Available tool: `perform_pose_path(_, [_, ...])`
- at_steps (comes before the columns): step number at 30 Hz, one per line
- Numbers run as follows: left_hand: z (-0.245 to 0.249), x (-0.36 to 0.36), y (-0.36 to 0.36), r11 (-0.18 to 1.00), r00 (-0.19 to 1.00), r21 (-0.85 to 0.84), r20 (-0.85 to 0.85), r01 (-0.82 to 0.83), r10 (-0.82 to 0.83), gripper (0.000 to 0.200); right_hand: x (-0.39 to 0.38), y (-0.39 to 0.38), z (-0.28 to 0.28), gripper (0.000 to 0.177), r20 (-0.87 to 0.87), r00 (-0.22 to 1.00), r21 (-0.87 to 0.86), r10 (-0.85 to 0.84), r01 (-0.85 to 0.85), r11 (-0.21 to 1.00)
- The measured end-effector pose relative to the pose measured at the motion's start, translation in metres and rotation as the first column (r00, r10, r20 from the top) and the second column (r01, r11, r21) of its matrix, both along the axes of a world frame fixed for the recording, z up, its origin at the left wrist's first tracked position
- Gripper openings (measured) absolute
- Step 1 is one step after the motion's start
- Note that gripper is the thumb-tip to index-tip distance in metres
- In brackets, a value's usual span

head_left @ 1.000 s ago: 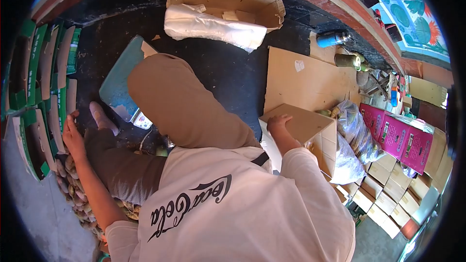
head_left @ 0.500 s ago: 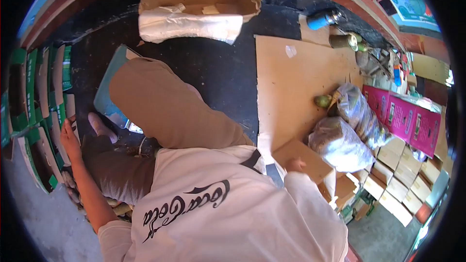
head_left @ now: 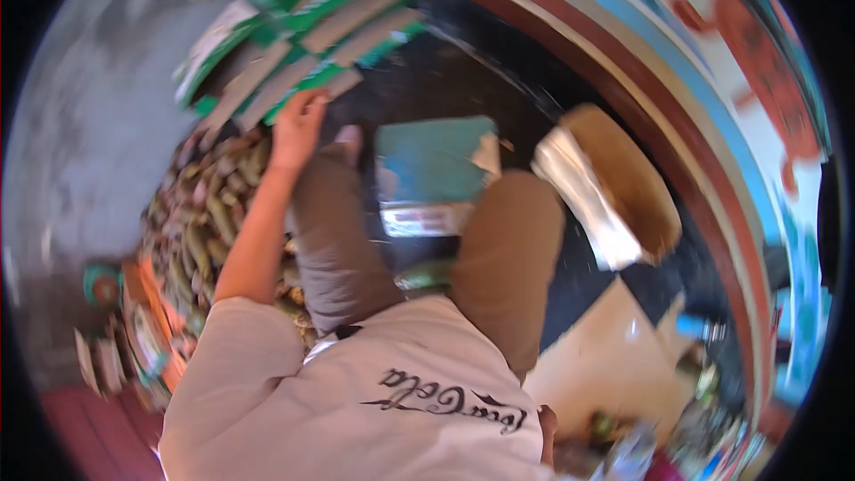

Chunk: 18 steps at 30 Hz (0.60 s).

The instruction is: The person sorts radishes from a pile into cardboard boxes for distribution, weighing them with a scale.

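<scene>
Swinging left, the head view now sets a cluster of open green-and-tan cardboard boxes [head_left: 303, 49] near the top and pushes the long tan cardboard box lined with white plastic [head_left: 655, 205] over to the right. The plain brown cardboard box that was under the right hand [head_left: 547, 428] has gone from sight, so attention seems to rest on the left side, where the green boxes lie just past a broad heap of oblong brown and green produce [head_left: 200, 223].

The left hand [head_left: 300, 129] is at the near edge of those boxes, fingers close together and partly bent, its spread looking narrow; blur hides whether the fingertips grip a panel or only sit beside it. Only a sliver of the right hand or forearm shows past the pale T-shirt with black lettering [head_left: 347, 428]; I cannot tell its spread or what it touches. Beyond the 2 knees in brown trousers [head_left: 512, 249] lies a worn blue-green rectangular object [head_left: 436, 156], apart from the left hand
</scene>
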<state>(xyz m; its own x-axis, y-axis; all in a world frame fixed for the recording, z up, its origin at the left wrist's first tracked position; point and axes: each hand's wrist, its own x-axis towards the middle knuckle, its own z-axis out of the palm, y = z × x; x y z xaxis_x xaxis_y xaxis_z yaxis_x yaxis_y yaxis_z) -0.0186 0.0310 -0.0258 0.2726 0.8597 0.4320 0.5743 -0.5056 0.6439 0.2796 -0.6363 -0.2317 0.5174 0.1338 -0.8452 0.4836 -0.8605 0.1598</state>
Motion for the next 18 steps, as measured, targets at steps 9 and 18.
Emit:
perform_pose_path(9, [-0.069, -0.200, -0.049, 0.766, 0.783, -0.163, -0.121, -0.622, 0.610, 0.025, 0.109, 0.354, 0.160, 0.022, 0.414, 0.902, 0.905, -0.121, -0.394, 0.160])
perform_pose_path(18, [-0.168, -0.275, -0.206, 0.357, 0.661, -0.568, -0.526, -0.741, 0.536, 0.032, 0.031, 0.502, 0.230, 0.022, 0.389, 0.880, 0.921, 0.271, -0.372, -0.115])
